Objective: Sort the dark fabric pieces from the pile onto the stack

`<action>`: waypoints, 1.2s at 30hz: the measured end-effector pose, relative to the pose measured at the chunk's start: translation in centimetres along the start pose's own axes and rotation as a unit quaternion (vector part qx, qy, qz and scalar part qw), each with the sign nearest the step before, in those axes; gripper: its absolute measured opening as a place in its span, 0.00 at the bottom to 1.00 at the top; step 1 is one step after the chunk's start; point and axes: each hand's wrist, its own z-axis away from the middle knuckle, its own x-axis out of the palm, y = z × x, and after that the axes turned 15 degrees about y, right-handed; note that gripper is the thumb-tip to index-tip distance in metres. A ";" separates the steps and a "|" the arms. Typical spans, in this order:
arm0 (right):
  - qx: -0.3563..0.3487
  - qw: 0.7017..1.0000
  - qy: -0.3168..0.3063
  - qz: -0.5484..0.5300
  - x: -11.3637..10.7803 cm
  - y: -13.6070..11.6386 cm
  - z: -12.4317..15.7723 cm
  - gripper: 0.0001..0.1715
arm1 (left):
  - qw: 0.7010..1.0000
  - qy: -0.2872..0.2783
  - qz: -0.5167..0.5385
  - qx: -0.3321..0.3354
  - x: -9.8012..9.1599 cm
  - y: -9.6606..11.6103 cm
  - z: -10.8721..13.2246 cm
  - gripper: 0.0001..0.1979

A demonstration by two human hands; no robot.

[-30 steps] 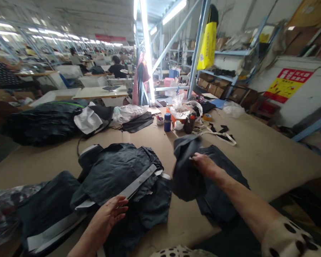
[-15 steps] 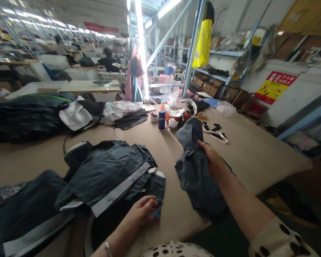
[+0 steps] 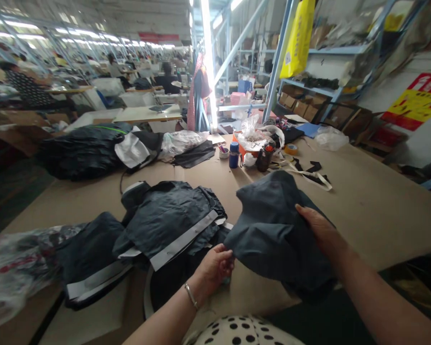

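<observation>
A dark grey-blue fabric piece (image 3: 273, 230) is spread between my two hands above the near edge of the table. My right hand (image 3: 319, 230) grips its right side, thumb on top and the other fingers hidden beneath the cloth. At its lower left corner, my left hand (image 3: 217, 268) pinches the edge between thumb and fingers. Just left of that hand lies a pile of dark fabric pieces (image 3: 168, 215) with a pale grey strip (image 3: 185, 239) across it. Farther left is another dark piece (image 3: 89, 244) with a light strip along its lower edge.
The brown-covered table (image 3: 366, 211) carries a blue bottle (image 3: 233, 155), a dark bottle (image 3: 265, 157), an orange box (image 3: 244, 154), tape (image 3: 290, 149) and loose straps (image 3: 312, 175). A large dark bundle (image 3: 82, 151) sits at the back left, with clear plastic (image 3: 17, 273) at the near left.
My left hand has moved from beside the pile to the cloth and taken its corner. The fabric has opened out wider. The view has turned left.
</observation>
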 end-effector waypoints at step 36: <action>-0.757 0.486 -0.239 0.366 16.9 11.3 2.1 0.28 | 0.837 0.031 -0.458 0.297 -12.1 10.6 6.6 0.10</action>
